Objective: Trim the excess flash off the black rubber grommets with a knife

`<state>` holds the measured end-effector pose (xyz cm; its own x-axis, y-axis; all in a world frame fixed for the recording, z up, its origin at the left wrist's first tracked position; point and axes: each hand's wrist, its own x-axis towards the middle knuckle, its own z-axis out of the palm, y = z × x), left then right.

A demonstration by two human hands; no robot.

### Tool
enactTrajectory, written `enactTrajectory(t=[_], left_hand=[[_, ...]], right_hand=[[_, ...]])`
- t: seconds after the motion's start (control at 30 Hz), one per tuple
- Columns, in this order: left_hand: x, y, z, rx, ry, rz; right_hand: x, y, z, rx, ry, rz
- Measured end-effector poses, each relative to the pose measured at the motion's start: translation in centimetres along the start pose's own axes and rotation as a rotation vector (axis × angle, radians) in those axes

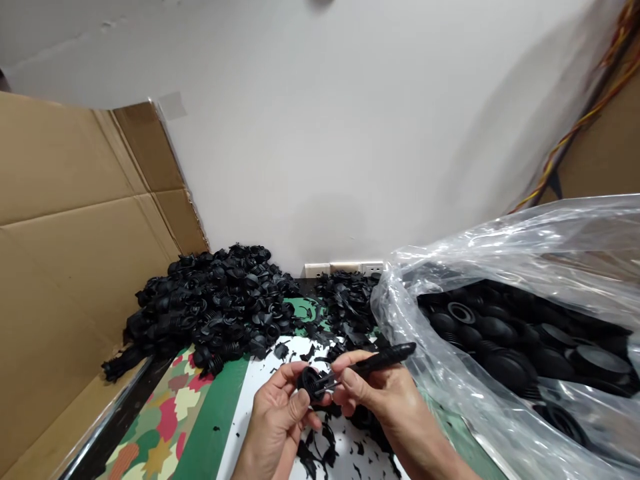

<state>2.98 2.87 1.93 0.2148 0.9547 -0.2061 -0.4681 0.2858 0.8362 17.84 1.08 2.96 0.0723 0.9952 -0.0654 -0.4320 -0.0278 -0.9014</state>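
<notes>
Low in the middle of the head view, my left hand (281,415) is closed around a round, ribbed black rubber part (309,381), its hollow side facing right. My right hand (383,393) grips a trimming knife with a thick black handle (385,358). Its thin blade (327,385) reaches to the rubber part and seems to touch its edge; the fingers partly hide the contact. Black rubber scraps (320,447) lie on the white surface beneath both hands.
A large heap of black rubber parts (215,300) stands at the left beside a cardboard sheet (75,253). More scraps (347,297) are piled near the wall sockets (345,269). On the right, a clear plastic bag (400,287) holds round black parts (505,363).
</notes>
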Motion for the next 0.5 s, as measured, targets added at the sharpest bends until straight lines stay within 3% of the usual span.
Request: enactTrajectory(t=[0.5], left_hand=[[0.03, -0.30, 0.00, 0.036, 0.022, 0.013]], right_hand=[[-0.03, 0.90, 0.15, -0.156, -0.057, -0.033]])
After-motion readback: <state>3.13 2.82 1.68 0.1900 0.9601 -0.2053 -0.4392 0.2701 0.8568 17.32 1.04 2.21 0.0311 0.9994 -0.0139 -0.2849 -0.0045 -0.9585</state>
